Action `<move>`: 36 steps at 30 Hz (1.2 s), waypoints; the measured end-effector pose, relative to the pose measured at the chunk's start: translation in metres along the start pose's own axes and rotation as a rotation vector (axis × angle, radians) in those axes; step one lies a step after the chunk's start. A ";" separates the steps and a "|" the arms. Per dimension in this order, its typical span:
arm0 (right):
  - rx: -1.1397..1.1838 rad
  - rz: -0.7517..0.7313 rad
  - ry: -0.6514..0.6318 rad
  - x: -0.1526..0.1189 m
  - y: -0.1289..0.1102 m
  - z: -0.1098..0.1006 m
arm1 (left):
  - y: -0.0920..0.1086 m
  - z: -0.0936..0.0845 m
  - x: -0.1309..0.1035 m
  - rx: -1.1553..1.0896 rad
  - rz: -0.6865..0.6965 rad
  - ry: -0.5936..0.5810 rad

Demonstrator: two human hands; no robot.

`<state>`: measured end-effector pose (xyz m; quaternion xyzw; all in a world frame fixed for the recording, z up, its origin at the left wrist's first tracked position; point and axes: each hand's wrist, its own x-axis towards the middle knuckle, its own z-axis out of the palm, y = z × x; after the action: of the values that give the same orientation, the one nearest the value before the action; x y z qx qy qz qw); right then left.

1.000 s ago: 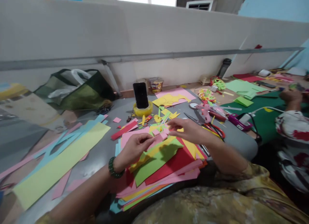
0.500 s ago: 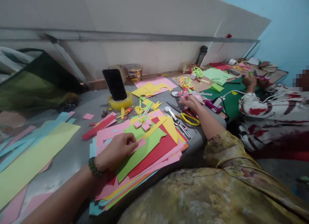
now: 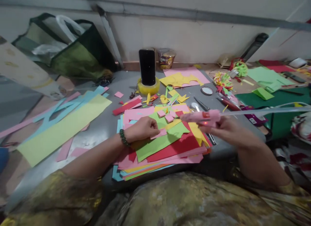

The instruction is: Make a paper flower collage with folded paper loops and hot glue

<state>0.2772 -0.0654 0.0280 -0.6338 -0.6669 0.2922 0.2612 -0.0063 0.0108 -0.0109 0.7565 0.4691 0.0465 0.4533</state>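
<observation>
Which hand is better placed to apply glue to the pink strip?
Probably the right hand: it holds the pink glue gun, nozzle pointing leftward, while the left hand holds the pink strip.

Paper stack (image 3: 170,148): pink strip (image 3: 160,133) held over it by left hand (image 3: 145,127); glue gun (image 3: 204,117), at its right edge, by right hand (image 3: 228,130).

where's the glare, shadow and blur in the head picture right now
In the head view: glare whitens the grey table left of the left hand; a dark shadow falls on the green paper; the right hand and pink glue gun look slightly soft.
</observation>
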 end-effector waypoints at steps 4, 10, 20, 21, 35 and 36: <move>-0.168 -0.021 -0.296 -0.001 -0.010 0.025 | 0.003 -0.001 0.001 0.021 -0.012 -0.008; -0.238 -0.103 -0.341 0.012 -0.016 0.037 | 0.007 -0.002 0.000 0.046 -0.038 -0.027; -0.293 -0.071 -0.411 0.013 -0.020 0.038 | -0.001 0.000 0.002 -0.001 -0.021 -0.009; -0.298 -0.079 -0.395 0.013 -0.020 0.039 | -0.001 0.000 0.002 -0.003 -0.020 -0.007; -0.332 -0.056 -0.476 0.012 -0.026 0.032 | 0.004 0.000 0.000 0.013 -0.050 -0.005; -0.309 -0.063 -0.475 0.011 -0.025 0.030 | 0.003 0.000 0.001 0.010 -0.051 -0.004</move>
<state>0.2376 -0.0569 0.0247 -0.5588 -0.7653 0.3193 0.0070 -0.0036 0.0106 -0.0087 0.7467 0.4876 0.0311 0.4514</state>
